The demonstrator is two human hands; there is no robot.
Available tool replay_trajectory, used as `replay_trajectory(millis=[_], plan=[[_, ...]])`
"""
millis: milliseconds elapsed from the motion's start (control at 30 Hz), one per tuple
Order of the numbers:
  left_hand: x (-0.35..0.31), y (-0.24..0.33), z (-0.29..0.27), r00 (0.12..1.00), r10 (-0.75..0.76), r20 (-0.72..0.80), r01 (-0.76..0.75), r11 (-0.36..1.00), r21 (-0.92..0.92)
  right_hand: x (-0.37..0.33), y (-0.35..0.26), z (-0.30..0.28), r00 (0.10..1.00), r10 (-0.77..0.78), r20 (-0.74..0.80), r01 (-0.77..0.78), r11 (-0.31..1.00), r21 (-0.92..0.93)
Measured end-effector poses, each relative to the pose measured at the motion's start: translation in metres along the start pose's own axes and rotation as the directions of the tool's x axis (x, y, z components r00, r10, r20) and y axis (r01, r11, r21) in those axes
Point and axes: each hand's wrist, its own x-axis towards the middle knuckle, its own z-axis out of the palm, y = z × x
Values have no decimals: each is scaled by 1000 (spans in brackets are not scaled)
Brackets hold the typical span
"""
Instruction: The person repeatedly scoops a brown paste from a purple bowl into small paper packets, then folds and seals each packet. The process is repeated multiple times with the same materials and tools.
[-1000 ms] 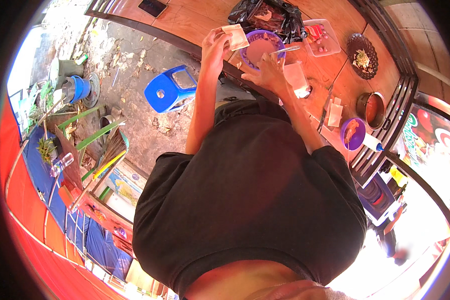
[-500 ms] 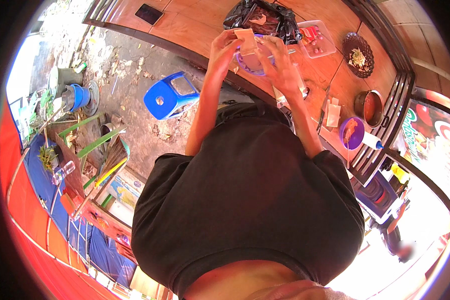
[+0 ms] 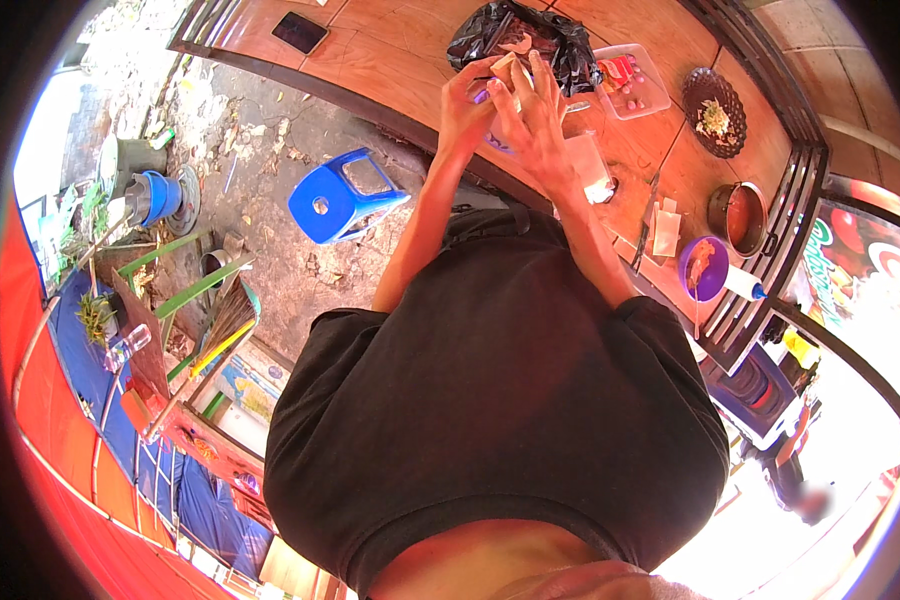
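Note:
Above the table, my left hand (image 3: 465,105) pinches a tan, rectangular piece (image 3: 506,65), whose kind I cannot make out. My right hand (image 3: 535,120) reaches across the same piece, its fingers closed around it and hiding most of it. Beneath both hands is a purple-rimmed bowl (image 3: 497,146), largely covered by them. A black plastic bag (image 3: 570,45) lies just beyond, with something brown inside. Beside my right forearm, a pale rectangular block or container (image 3: 587,163) rests on the table.
On the tiled table (image 3: 625,200) are a clear tray (image 3: 652,75), dark woven dish (image 3: 735,95), pot (image 3: 750,215), purple bowl (image 3: 708,265), white bottle (image 3: 742,282), pale flat pieces (image 3: 667,232) and phone (image 3: 300,33). A blue stool (image 3: 320,205) stands left.
My right hand has moved left and up over the tan piece, closing in on my left hand. The piece, flat and facing up before, is now tilted and mostly covered.

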Motion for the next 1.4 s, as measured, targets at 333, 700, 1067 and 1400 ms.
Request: replay_trajectory(millis=[333,700,1067,1400], plan=[[1,-11,-1,990,137,-37,-128,974,187,15,-37,-24,959,276,57,-282,947,154],[4,4,-3,992,-118,-42,112,986,-124,24,-5,-39,948,302,-96,-262,917,299],[6,7,-17,978,-124,166,120,992,32,27,52,-32,745,431,509,-664,407,628],[5,19,-11,985,-131,116,127,991,40,20,47,-30,820,375,433,-560,369,742]])
